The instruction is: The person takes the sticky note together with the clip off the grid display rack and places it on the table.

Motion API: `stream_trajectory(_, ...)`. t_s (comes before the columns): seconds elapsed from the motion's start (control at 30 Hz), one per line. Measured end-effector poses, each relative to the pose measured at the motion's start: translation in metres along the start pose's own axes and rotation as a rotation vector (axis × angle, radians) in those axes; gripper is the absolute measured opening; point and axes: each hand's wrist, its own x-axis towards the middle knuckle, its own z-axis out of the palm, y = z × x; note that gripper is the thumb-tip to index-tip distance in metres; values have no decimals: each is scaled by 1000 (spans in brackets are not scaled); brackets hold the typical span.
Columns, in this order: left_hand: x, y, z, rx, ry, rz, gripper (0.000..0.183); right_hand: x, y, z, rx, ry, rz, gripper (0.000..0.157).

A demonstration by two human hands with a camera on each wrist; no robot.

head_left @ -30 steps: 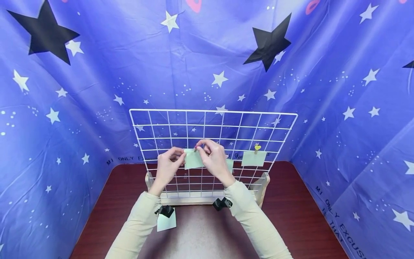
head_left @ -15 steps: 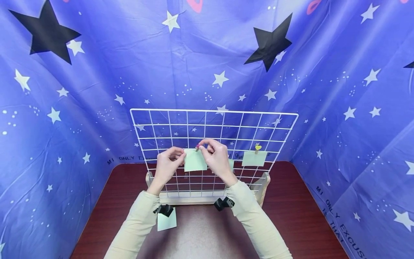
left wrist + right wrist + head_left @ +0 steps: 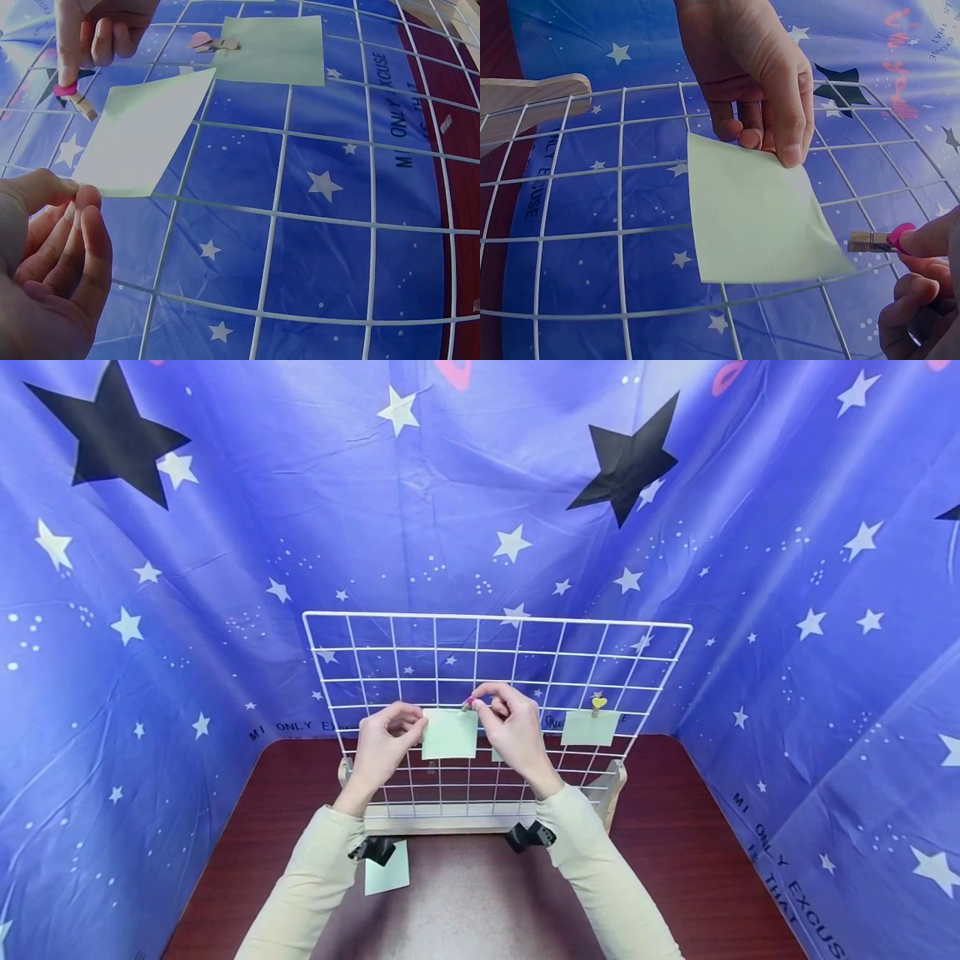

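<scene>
Before the white wire grid, my left hand pinches a pale green paper note by its edge between thumb and fingertip. My right hand pinches a small wooden clothespin with a pink ornament at one end. In the right wrist view a gap shows between the clothespin and the note. Another green note hangs on the grid, partly behind my right hand in the head view, with a clothespin bearing a pinkish ornament. Further right hangs a green note under a yellow-heart clothespin.
A loose green note lies on the dark red table, below my left wrist. The grid stands in a wooden base. A blue star-printed curtain surrounds the table on the back and sides.
My right hand has moved a little right with the clothespin, from over the note's top edge to beyond its upper right corner. The left hand and its note have shifted slightly left.
</scene>
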Motion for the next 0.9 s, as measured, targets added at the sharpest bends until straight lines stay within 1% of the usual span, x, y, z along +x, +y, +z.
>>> stream_trajectory(0.03,0,1,-1,14,3,13,6,0,1,-1,3,1,-9,12)
stream_trajectory(0.07,0,7,-2,31,2,19,7,-1,1,-3,6,1,-12,12)
stream_trajectory(0.17,-1,7,-3,62,12,35,7,-2,2,-6,17,-6,-7,12)
stream_trajectory(0.27,-2,7,-3,72,19,42,7,-4,4,-8,26,-18,-1,11)
stream_trajectory(0.43,-4,5,-3,67,23,71,8,-7,8,-15,39,-32,0,12)
stream_trajectory(0.7,-6,1,-5,39,51,118,9,-11,13,-21,63,-55,14,14)
stream_trajectory(0.9,-9,-3,-6,28,48,135,9,-14,17,-23,118,-64,60,14)
